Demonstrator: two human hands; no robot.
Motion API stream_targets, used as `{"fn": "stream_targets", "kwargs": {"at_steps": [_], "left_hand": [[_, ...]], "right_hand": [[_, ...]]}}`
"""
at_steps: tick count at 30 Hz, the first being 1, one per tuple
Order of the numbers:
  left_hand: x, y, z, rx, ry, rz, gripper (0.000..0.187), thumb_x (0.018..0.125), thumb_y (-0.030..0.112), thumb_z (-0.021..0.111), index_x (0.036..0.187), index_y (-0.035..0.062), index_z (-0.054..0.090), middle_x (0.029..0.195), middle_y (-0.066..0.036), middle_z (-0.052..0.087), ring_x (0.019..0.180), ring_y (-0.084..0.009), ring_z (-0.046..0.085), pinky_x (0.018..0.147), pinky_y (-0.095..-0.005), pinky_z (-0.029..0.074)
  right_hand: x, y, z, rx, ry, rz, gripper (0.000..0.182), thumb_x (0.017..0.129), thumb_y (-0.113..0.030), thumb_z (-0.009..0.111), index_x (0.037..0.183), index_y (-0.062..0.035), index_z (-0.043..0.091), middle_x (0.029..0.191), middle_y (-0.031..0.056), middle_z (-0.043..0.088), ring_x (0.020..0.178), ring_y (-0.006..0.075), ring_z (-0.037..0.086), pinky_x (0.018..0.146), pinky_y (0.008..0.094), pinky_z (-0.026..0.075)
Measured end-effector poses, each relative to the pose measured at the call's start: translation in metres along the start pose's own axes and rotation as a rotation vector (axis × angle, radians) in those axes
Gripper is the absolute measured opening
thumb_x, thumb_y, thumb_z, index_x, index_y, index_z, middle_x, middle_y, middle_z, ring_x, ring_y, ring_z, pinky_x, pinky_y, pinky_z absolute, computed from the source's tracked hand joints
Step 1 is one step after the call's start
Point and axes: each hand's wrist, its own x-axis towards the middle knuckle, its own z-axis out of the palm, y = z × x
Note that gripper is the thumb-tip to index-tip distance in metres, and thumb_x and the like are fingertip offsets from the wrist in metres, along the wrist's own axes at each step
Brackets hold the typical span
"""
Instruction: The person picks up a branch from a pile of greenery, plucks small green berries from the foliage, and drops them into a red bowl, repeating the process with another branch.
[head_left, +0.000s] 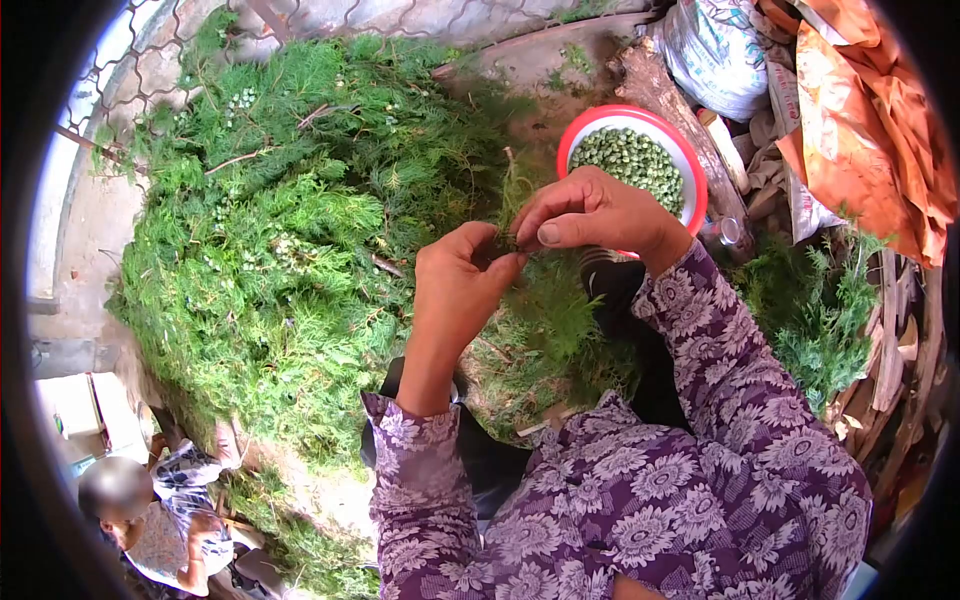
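Observation:
Both my hands are close together in front of me, left of a red-rimmed white basin point(702, 170) of small green cones point(630, 160). My left hand point(465, 275) has its thumb and fingers pinched on a green sprig point(515, 195). From the other side, my right hand point(595, 215) pinches the same sprig, its fingertips nearly touching the left ones. Part of the sprig is hidden by my fingers. A big heap of green conifer branches point(290, 220) with some pale cones lies to the left of my hands.
A seated person point(175, 525) is at the lower left. White sacks point(710, 55) and orange cloth point(865, 120) lie at the upper right, beside a log point(680, 110). More green branches point(820, 310) and firewood point(890, 340) are at the right.

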Motion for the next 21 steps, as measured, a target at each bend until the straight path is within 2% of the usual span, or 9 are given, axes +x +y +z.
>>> {"fn": "stream_targets", "kwargs": {"at_steps": [1,8,11,13,14,19,21], "left_hand": [[0.002,0.0,0.002,0.051,0.006,0.005,0.016,0.073,0.004,0.068,0.086,-0.0019,0.061,0.072,0.0,0.061,0.064,-0.0048,0.054,0.057,-0.0193,0.044],[0.008,0.006,0.012,0.082,-0.027,-0.063,0.01,0.075,0.007,0.065,0.08,-0.0006,0.062,0.066,0.001,0.058,0.059,-0.0038,0.05,0.051,-0.0199,0.039],[0.012,0.004,0.015,-0.086,-0.014,-0.019,0.008,0.075,0.006,0.064,0.08,-0.0004,0.061,0.066,0.0,0.059,0.057,-0.0065,0.052,0.051,-0.0209,0.04],[0.015,0.009,0.008,-0.4,0.076,-0.089,0.018,0.075,0.003,0.063,0.092,-0.0001,0.06,0.076,-0.005,0.063,0.063,-0.0113,0.058,0.054,-0.0268,0.048],[0.013,0.015,0.005,-0.517,0.087,-0.093,0.024,0.075,0.004,0.063,0.098,0.0003,0.057,0.081,-0.007,0.062,0.063,-0.0143,0.059,0.055,-0.0273,0.048],[0.019,0.006,0.005,-0.606,0.203,-0.106,0.023,0.075,0.005,0.064,0.096,0.001,0.057,0.082,-0.007,0.062,0.064,-0.0143,0.058,0.057,-0.0259,0.047],[0.021,0.005,0.004,-0.636,0.216,-0.115,0.022,0.075,0.005,0.065,0.095,0.0011,0.057,0.082,-0.006,0.062,0.065,-0.0141,0.058,0.057,-0.0257,0.047]], "right_hand": [[-0.001,0.0,-0.001,-0.003,0.018,-0.024,0.025,0.079,-0.019,0.061,0.09,0.0031,0.064,0.078,0.002,0.063,0.073,0.0067,0.054,0.067,0.0222,0.043],[0.001,0.0,-0.007,-0.163,-0.001,-0.088,0.025,0.079,-0.019,0.061,0.09,0.0028,0.064,0.074,0.0007,0.062,0.069,0.0047,0.052,0.062,0.0212,0.042],[-0.004,-0.008,-0.005,-0.121,-0.028,-0.079,0.023,0.08,-0.018,0.061,0.092,0.0015,0.063,0.075,0.001,0.062,0.068,0.0056,0.053,0.061,0.0207,0.042],[-0.003,-0.01,-0.003,0.161,0.298,-0.032,0.021,0.08,-0.017,0.061,0.092,-0.0002,0.063,0.075,0.0013,0.062,0.068,0.0067,0.055,0.061,0.0205,0.044],[-0.004,-0.008,-0.008,0.139,0.357,-0.042,0.015,0.08,-0.011,0.057,0.089,0.0004,0.06,0.081,0.0041,0.061,0.07,0.0107,0.057,0.066,0.0237,0.047],[-0.005,-0.003,-0.01,0.178,0.326,-0.009,0.014,0.077,-0.013,0.063,0.083,-0.0003,0.059,0.074,0.0005,0.057,0.067,0.0075,0.054,0.063,0.0218,0.045],[0.001,-0.001,-0.003,0.021,0.312,-0.017,0.016,0.075,-0.013,0.067,0.083,-0.0013,0.059,0.075,-0.0004,0.057,0.067,0.0057,0.052,0.062,0.0209,0.044]]}}
